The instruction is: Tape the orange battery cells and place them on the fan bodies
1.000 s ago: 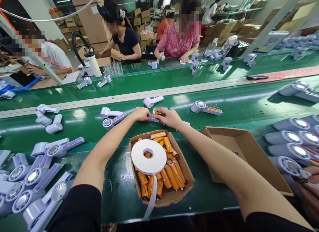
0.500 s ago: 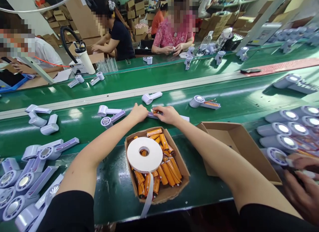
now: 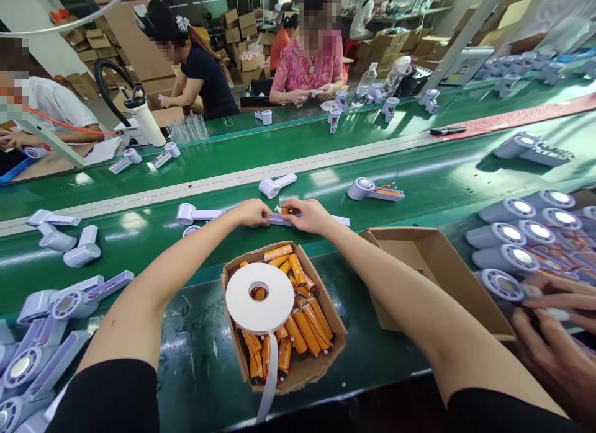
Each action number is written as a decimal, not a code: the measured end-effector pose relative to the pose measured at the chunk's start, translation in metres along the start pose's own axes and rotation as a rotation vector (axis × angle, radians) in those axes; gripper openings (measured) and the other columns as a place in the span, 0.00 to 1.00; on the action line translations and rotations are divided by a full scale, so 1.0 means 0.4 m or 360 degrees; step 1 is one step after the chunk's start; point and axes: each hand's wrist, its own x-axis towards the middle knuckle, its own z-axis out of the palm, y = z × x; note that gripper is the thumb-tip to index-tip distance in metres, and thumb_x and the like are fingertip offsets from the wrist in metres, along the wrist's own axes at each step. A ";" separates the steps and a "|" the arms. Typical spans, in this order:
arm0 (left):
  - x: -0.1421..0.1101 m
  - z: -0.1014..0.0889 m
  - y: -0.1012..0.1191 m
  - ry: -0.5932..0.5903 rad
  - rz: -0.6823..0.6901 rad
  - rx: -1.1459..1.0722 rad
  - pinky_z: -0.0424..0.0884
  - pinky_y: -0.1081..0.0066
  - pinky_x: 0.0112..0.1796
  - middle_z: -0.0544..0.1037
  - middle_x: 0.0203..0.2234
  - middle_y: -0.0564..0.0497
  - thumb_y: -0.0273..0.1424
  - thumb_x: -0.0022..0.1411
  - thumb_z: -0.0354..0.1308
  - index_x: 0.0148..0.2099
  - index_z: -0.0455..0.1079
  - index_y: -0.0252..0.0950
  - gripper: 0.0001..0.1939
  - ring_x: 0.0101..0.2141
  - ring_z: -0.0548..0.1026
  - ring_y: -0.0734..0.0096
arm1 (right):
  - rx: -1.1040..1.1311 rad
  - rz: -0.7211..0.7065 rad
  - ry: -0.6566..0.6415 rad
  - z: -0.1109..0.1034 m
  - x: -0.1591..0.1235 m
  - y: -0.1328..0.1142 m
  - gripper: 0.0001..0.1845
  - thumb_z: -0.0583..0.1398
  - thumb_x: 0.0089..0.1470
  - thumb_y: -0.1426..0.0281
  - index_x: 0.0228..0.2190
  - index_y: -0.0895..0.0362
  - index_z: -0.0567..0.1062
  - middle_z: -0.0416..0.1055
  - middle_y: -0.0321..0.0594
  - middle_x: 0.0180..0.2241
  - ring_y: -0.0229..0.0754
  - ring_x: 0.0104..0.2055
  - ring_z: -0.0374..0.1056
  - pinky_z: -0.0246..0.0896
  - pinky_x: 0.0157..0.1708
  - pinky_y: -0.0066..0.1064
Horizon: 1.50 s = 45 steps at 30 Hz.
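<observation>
Apparently the only print near the hands is fine dark lettering on the orange cells (image 3: 302, 330), too small to read; the marks on the far fan bodies (image 3: 334, 120) are illegible too. Those cells fill an open cardboard box (image 3: 321, 374), lying at mixed angles, and a roll of white tape (image 3: 242, 306) rests flat on top of them, its loose strip (image 3: 270, 377) hanging over the near wall. To the right, a second cardboard box (image 3: 459, 284) stands open, mostly bare inside, a small dark item partly showing.

Beyond the first box, the right hand (image 3: 300, 214) pinches an orange-wrapped cell (image 3: 285, 211) just above a lavender fan handle (image 3: 278, 219) lying on the green bench (image 3: 223, 178). The left hand (image 3: 254, 213) has its fingers curled at the handle's left end; whether it grips cannot be told.

Lavender fan housings (image 3: 69, 304) pile up at left, and more sit in rows (image 3: 505, 209) at right, where a co-worker's hands (image 3: 554, 340) work. Across the glossy surface lie a red strip (image 3: 526, 118) and a clear bottle (image 3: 370, 78); seated people and stacked cartons (image 3: 237, 30) occupy the room behind.
</observation>
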 end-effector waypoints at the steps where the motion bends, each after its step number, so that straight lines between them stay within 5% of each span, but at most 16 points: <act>1: 0.000 -0.001 -0.001 0.0009 0.0027 -0.0097 0.75 0.73 0.45 0.87 0.41 0.54 0.38 0.60 0.66 0.40 0.83 0.42 0.08 0.44 0.82 0.65 | -0.0003 -0.0008 0.0001 -0.003 -0.002 0.001 0.16 0.67 0.59 0.68 0.50 0.50 0.82 0.85 0.38 0.42 0.47 0.43 0.82 0.73 0.48 0.34; 5: -0.006 0.014 0.010 0.0190 0.0044 -0.0620 0.75 0.70 0.50 0.85 0.49 0.49 0.36 0.65 0.61 0.40 0.80 0.37 0.10 0.49 0.82 0.63 | -0.0089 -0.0087 -0.0073 -0.014 -0.007 0.004 0.16 0.66 0.61 0.67 0.51 0.50 0.81 0.85 0.38 0.44 0.48 0.45 0.82 0.72 0.48 0.35; 11: -0.003 0.065 0.062 0.0639 -0.0524 -0.0522 0.74 0.62 0.48 0.86 0.43 0.49 0.32 0.76 0.45 0.54 0.68 0.41 0.12 0.47 0.82 0.58 | -0.0373 -0.0036 -0.0235 -0.040 -0.001 -0.003 0.18 0.61 0.66 0.67 0.56 0.48 0.80 0.85 0.39 0.48 0.51 0.46 0.81 0.71 0.46 0.36; 19: 0.029 0.093 0.077 0.0823 -0.0584 -0.0579 0.73 0.64 0.46 0.84 0.45 0.45 0.26 0.76 0.42 0.64 0.57 0.39 0.17 0.45 0.82 0.62 | -0.0805 -0.0073 -0.0694 -0.012 0.043 -0.088 0.21 0.63 0.61 0.65 0.55 0.47 0.81 0.83 0.49 0.49 0.58 0.47 0.80 0.71 0.43 0.41; 22: 0.027 0.071 0.099 0.0804 -0.0561 -0.0715 0.73 0.61 0.48 0.84 0.43 0.45 0.26 0.75 0.42 0.64 0.59 0.37 0.18 0.44 0.81 0.61 | -0.0880 -0.0048 -0.0892 -0.025 0.073 -0.099 0.23 0.60 0.63 0.62 0.57 0.50 0.80 0.81 0.52 0.51 0.60 0.51 0.78 0.71 0.44 0.42; 25: -0.037 0.021 0.093 0.0730 -0.0422 -0.0521 0.70 0.59 0.56 0.80 0.54 0.41 0.35 0.75 0.49 0.68 0.59 0.35 0.24 0.53 0.78 0.57 | -0.0820 -0.0089 -0.1023 -0.080 0.091 -0.081 0.22 0.61 0.62 0.60 0.55 0.48 0.82 0.83 0.46 0.51 0.56 0.52 0.78 0.70 0.49 0.40; 28: -0.157 -0.025 0.022 0.0572 -0.0405 -0.0024 0.54 0.46 0.69 0.63 0.71 0.37 0.53 0.58 0.68 0.72 0.59 0.38 0.47 0.70 0.59 0.39 | -0.0603 -0.0085 -0.0801 -0.146 0.115 -0.035 0.22 0.60 0.64 0.57 0.54 0.48 0.82 0.82 0.40 0.54 0.53 0.55 0.77 0.68 0.56 0.39; 31: -0.251 -0.057 -0.085 0.0052 -0.0724 0.0181 0.48 0.33 0.67 0.56 0.75 0.40 0.58 0.46 0.72 0.75 0.58 0.45 0.58 0.73 0.44 0.24 | -0.0480 0.0039 -0.0312 -0.155 0.177 0.020 0.30 0.58 0.65 0.54 0.61 0.55 0.77 0.76 0.45 0.61 0.56 0.62 0.72 0.64 0.62 0.42; 33: -0.271 -0.074 -0.143 -0.0207 -0.0817 0.0089 0.58 0.39 0.65 0.64 0.71 0.41 0.57 0.53 0.67 0.75 0.58 0.45 0.52 0.71 0.51 0.28 | -0.0509 0.0193 -0.0233 -0.117 0.231 0.042 0.38 0.60 0.63 0.54 0.68 0.60 0.68 0.70 0.52 0.66 0.58 0.65 0.68 0.62 0.63 0.44; 36: -0.269 -0.089 -0.174 -0.0360 -0.0725 0.0001 0.68 0.52 0.58 0.77 0.59 0.40 0.56 0.59 0.60 0.68 0.68 0.39 0.41 0.60 0.68 0.40 | -0.0694 0.0440 -0.0465 -0.034 0.290 0.044 0.43 0.64 0.58 0.56 0.69 0.62 0.66 0.74 0.59 0.62 0.61 0.62 0.70 0.59 0.62 0.49; 39: -0.297 -0.081 -0.139 -0.0301 -0.0647 0.0067 0.69 0.55 0.56 0.80 0.50 0.40 0.52 0.59 0.60 0.57 0.76 0.35 0.32 0.51 0.74 0.47 | -0.0806 0.0489 -0.0527 0.007 0.298 0.023 0.35 0.63 0.56 0.61 0.62 0.60 0.73 0.81 0.58 0.50 0.63 0.55 0.73 0.60 0.58 0.51; 42: -0.390 -0.060 -0.076 0.0032 -0.0697 0.0144 0.71 0.57 0.54 0.77 0.52 0.41 0.47 0.58 0.61 0.56 0.75 0.35 0.29 0.56 0.69 0.46 | -0.0669 0.0428 -0.0203 -0.011 0.270 -0.040 0.31 0.62 0.56 0.61 0.59 0.60 0.75 0.80 0.56 0.46 0.63 0.51 0.74 0.65 0.52 0.49; 45: -0.539 -0.053 -0.022 0.0354 -0.0841 0.0113 0.73 0.57 0.53 0.76 0.53 0.41 0.48 0.62 0.59 0.56 0.73 0.35 0.27 0.58 0.64 0.46 | -0.0259 0.0170 0.0116 -0.050 0.206 -0.187 0.35 0.64 0.53 0.62 0.61 0.59 0.71 0.77 0.55 0.50 0.61 0.51 0.73 0.68 0.52 0.47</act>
